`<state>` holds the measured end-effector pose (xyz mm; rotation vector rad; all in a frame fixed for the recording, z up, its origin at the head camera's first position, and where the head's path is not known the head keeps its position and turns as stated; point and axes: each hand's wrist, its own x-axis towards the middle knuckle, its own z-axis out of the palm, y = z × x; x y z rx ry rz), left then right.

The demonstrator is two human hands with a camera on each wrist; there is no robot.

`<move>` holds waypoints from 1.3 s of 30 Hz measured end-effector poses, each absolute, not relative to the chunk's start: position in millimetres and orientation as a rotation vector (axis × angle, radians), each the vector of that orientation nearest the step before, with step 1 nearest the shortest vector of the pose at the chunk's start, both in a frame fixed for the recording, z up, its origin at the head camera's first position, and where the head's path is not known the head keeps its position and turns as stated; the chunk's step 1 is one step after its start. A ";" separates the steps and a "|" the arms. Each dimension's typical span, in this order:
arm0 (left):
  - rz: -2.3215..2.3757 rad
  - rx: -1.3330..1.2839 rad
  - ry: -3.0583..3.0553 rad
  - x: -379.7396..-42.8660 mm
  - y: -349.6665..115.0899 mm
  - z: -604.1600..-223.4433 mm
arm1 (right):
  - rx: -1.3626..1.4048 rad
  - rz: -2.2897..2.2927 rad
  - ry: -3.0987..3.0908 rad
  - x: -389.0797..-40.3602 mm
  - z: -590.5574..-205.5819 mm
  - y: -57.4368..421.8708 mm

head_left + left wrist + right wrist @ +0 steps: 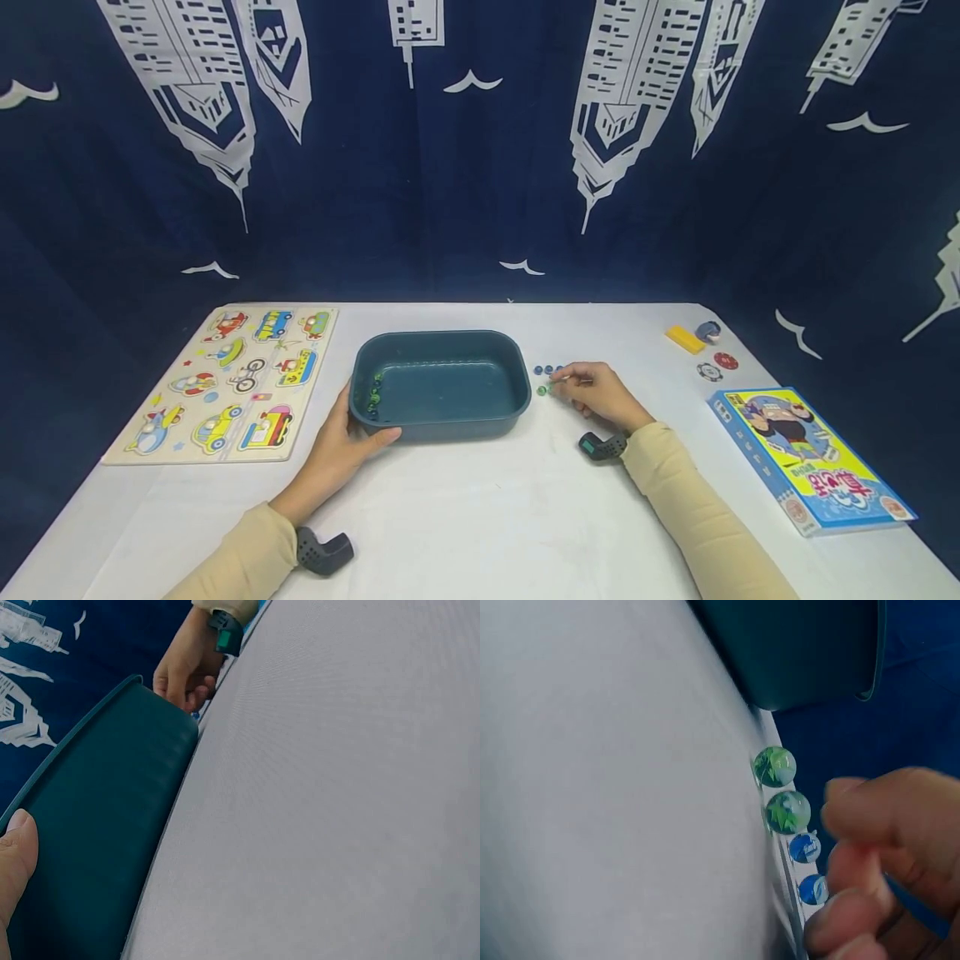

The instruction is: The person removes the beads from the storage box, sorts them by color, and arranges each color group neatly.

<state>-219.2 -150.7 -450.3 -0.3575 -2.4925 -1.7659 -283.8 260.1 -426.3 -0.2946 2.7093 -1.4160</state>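
My left hand (337,446) grips the front left corner of a dark teal plastic tub (442,429), its thumb (22,844) over the rim. Several green and dark marbles (374,396) lie along the tub's left side inside. Just right of the tub, my right hand (596,392) hovers with bent fingers beside a small group of marbles on the table. Two green marbles (787,812) and two blue marbles (805,847) show in the right wrist view. Thumb and fingertips are close to them; no marble is visible between them.
A wooden picture puzzle board (225,383) lies at the left. On the right are a boxed game (813,458), a yellow block (685,339), a blue roll-like object (708,332) and two poker chips (726,360). A dark blue curtain (420,192) hangs behind the white table (480,517).
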 end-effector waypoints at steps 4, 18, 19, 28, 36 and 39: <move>-1.763 -0.361 -2.498 -218.9 -150.6 -450.1 | -0.335 -1.476 2.666 -283.3 -411.5 255.9; -1.766 -0.362 -2.485 -220.5 -151.0 -450.0 | -0.816 -1.566 2.425 -266.4 -350.7 171.2; -1.768 -0.360 -2.485 -220.8 -151.0 -450.0 | -0.850 -1.561 2.403 -266.5 -351.0 162.3; -1.778 -0.386 -2.467 -222.1 -151.3 -450.9 | -1.006 -1.275 2.299 -276.8 -368.1 95.1; -1.777 -0.379 -2.467 -221.3 -151.6 -450.7 | -0.985 -0.939 2.347 -285.8 -379.8 67.7; -1.767 -0.385 -2.464 -221.0 -151.5 -450.0 | -0.925 -0.908 2.324 -286.9 -381.1 63.3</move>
